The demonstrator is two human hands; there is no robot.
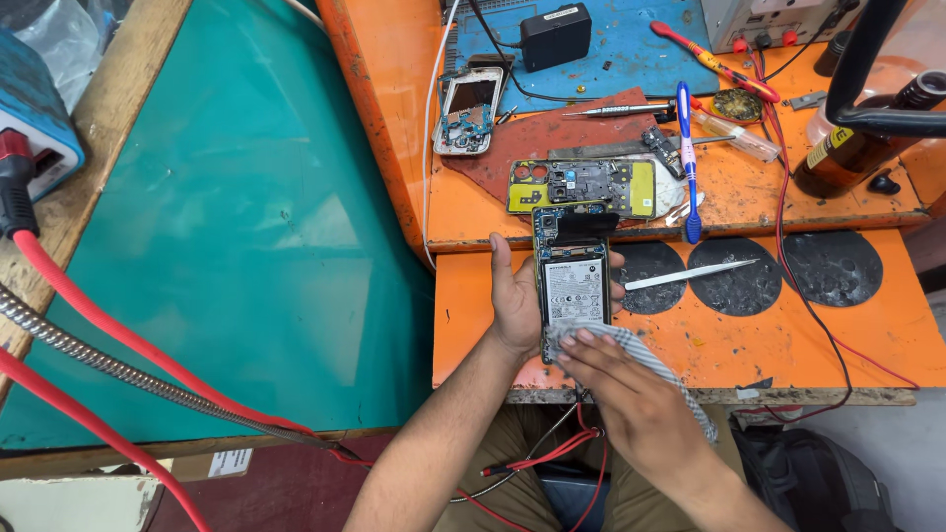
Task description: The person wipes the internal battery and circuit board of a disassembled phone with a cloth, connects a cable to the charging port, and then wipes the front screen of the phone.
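Note:
My left hand (pixel 512 300) holds an opened phone (pixel 573 276) upright over the orange bench, back cover off, with the black battery and circuit board showing. My right hand (pixel 631 394) presses a striped grey cloth (pixel 641 355) against the phone's lower end. A yellow inner phone frame (pixel 581 187) lies just beyond on a dark red mat. White tweezers (pixel 690 275) rest to the right of the phone.
Another opened phone (pixel 467 113) lies at the back left of the bench. A blue toothbrush (pixel 687 158), a red screwdriver (pixel 714 64), a brown bottle (pixel 857 143) and a black adapter (pixel 555 34) sit behind. Red cables (pixel 89 315) cross the green table (pixel 246 227) at left.

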